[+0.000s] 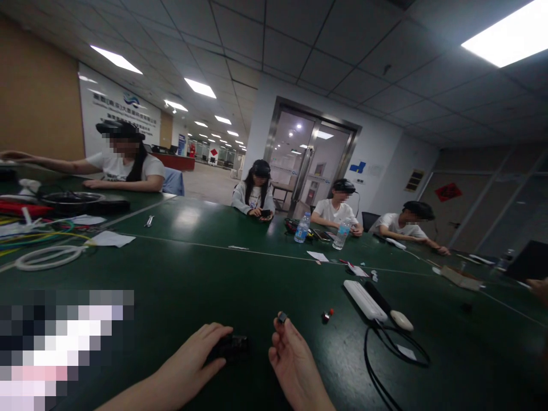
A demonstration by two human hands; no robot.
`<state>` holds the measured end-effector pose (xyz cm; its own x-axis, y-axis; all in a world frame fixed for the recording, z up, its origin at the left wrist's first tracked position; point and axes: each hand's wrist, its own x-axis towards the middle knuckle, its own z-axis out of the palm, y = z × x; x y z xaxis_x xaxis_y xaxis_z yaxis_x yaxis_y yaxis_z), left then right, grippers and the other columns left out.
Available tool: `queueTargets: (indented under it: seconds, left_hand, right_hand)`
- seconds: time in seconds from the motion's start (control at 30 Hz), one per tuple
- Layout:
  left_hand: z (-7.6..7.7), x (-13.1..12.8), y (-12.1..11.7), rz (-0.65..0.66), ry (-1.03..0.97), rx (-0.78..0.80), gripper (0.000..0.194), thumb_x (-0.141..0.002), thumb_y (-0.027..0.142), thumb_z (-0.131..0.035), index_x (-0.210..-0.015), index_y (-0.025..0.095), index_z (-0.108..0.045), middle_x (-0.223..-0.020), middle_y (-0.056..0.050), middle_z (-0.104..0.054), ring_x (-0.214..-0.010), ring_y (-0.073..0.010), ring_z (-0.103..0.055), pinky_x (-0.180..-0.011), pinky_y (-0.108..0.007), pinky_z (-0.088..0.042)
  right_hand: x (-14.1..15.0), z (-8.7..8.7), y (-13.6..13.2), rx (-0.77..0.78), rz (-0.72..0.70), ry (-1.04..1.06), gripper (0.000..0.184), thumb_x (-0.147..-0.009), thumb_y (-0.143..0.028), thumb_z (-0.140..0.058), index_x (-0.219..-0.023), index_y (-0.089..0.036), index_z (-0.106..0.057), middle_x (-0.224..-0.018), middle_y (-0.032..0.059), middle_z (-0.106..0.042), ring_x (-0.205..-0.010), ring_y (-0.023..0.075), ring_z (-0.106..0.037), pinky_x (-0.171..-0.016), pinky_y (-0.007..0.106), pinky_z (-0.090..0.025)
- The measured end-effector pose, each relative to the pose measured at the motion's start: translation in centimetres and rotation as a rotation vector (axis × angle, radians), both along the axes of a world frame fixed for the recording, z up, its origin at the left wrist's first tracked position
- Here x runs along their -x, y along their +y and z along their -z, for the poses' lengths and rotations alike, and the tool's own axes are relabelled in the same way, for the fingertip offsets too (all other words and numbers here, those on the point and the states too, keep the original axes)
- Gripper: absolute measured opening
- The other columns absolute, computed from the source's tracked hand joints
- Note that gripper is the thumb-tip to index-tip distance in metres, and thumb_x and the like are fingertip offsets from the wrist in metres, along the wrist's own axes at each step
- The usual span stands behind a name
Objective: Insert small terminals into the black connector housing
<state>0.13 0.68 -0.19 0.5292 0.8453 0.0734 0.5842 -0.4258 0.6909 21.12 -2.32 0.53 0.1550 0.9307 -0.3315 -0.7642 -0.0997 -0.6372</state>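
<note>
My left hand point(190, 357) is closed around a black block-shaped device point(236, 346) that rests on the dark green table point(171, 297). Its thumb is on the near side and its fingers lie over the far side. Raised a little to the right of it, my right hand point(293, 357) pinches a small dark grey, squarish piece point(282, 317) between thumb and fingertip. What kind of part it is I cannot make out. Beyond that hand, on the tabletop, lies a small metallic part with an orange-red end point(327, 315).
A white power strip point(363, 299) with a black cable point(367, 354) lies to the right. Water bottles point(302, 228) stand farther back. Coloured wires point(51, 242) and a coiled white cable point(49, 258) are at left. Several people sit around the table's far side.
</note>
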Motion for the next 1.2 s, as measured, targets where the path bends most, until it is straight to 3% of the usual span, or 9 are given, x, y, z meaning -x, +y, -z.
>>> queueTargets:
  seconds: [0.3, 0.73, 1.2]
  left_hand:
    - [-0.65, 0.26, -0.04, 0.045, -0.019, 0.031, 0.042, -0.077, 0.028, -0.049, -0.119, 0.027, -0.044, -0.118, -0.002, -0.05, -0.107, -0.0198, -0.045, -0.095, -0.034, -0.035]
    - [0.03, 0.2, 0.13, 0.036, -0.022, -0.007, 0.042, -0.078, 0.028, -0.05, -0.119, 0.027, -0.044, -0.118, -0.002, -0.049, -0.107, -0.0193, -0.045, -0.096, -0.033, -0.033]
    - [-0.92, 0.37, -0.19, 0.05, -0.02, 0.044, 0.042, -0.078, 0.028, -0.05, -0.12, 0.026, -0.043, -0.118, -0.002, -0.049, -0.108, -0.0197, -0.044, -0.095, -0.033, -0.033]
  right_hand:
    - [-0.06, -0.11, 0.13, -0.002, -0.024, -0.01, 0.028, -0.056, -0.033, -0.074, -0.077, -0.019, -0.063, -0.072, -0.002, -0.063, -0.057, 0.0073, -0.054, -0.051, 0.019, -0.04]
    - [-0.03, -0.18, -0.02, 0.0, -0.011, -0.005, 0.035, -0.052, -0.029, -0.077, -0.084, -0.021, -0.063, -0.078, -0.0013, -0.065, -0.057, 0.0071, -0.054, -0.051, 0.02, -0.04]
    - [-0.09, -0.2, -0.01, -0.01, -0.036, -0.028, 0.036, -0.05, -0.031, -0.078, -0.082, -0.022, -0.064, -0.08, -0.0025, -0.065, -0.058, 0.0058, -0.054, -0.052, 0.018, -0.039]
